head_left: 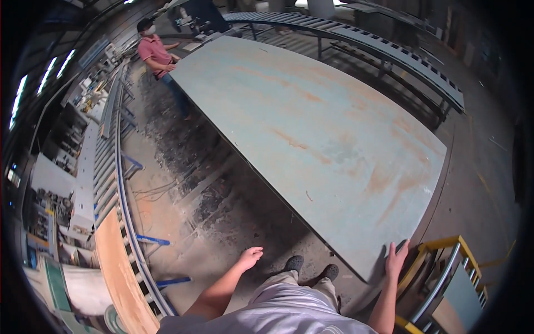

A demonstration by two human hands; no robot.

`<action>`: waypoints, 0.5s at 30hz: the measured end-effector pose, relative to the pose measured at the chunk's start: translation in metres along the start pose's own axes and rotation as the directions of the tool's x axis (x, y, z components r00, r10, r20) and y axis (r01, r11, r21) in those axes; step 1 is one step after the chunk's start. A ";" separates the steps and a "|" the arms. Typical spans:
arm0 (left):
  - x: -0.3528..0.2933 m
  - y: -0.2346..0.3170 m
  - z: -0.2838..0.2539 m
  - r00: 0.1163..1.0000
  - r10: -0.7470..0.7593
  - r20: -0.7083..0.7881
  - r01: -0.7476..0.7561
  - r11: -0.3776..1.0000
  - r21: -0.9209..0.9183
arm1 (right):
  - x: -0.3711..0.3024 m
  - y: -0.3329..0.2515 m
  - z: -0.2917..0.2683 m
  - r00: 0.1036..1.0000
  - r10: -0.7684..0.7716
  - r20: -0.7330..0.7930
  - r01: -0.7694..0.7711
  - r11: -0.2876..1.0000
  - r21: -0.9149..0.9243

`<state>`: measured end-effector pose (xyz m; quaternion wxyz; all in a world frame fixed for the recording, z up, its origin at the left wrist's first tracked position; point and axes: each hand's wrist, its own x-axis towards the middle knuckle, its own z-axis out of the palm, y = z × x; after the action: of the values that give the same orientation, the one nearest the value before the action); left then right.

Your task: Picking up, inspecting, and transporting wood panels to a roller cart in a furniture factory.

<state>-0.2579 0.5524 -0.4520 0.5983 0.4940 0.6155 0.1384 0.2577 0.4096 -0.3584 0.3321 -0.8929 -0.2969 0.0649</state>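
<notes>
A large, pale grey-green table top (pixel 334 156), stained with brown dust streaks, stretches from beside me to the far end. My right hand (pixel 396 260) rests at its near right corner, fingers spread and touching the edge. To the left of the table, over the floor, hangs my left hand (pixel 251 259), its fingers curled in with nothing visible in them. At the table's far left end a person (pixel 158 53) in a pink shirt, cap and mask has a hand at the edge.
A roller conveyor (pixel 111 161) runs along the left, carrying a wooden board (pixel 119 267) near me. Another roller conveyor (pixel 356 39) curves behind the table. A yellow-framed roller stand (pixel 453 278) is close on my right. Black dust and cables lie on the floor (pixel 167 189).
</notes>
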 end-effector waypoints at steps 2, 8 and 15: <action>-0.008 -0.041 0.006 0.996 0.020 -0.092 -0.021 1.000 -0.012 | 0.003 -0.012 0.004 1.000 0.028 0.014 -0.028 0.999 -0.018; -0.091 -0.120 0.057 0.852 -0.523 -0.030 0.519 0.850 -0.093 | 0.007 0.003 0.005 1.000 -0.004 -0.010 0.004 1.000 0.011; -0.103 -0.088 0.115 0.981 -0.176 -0.087 0.177 0.984 0.003 | 0.011 0.001 -0.008 0.998 -0.054 0.028 0.054 0.999 0.009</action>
<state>-0.2177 0.3826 -0.4854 0.5786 0.4344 0.6827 0.1027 0.2703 0.4108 -0.3520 0.3331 -0.8822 -0.3253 0.0699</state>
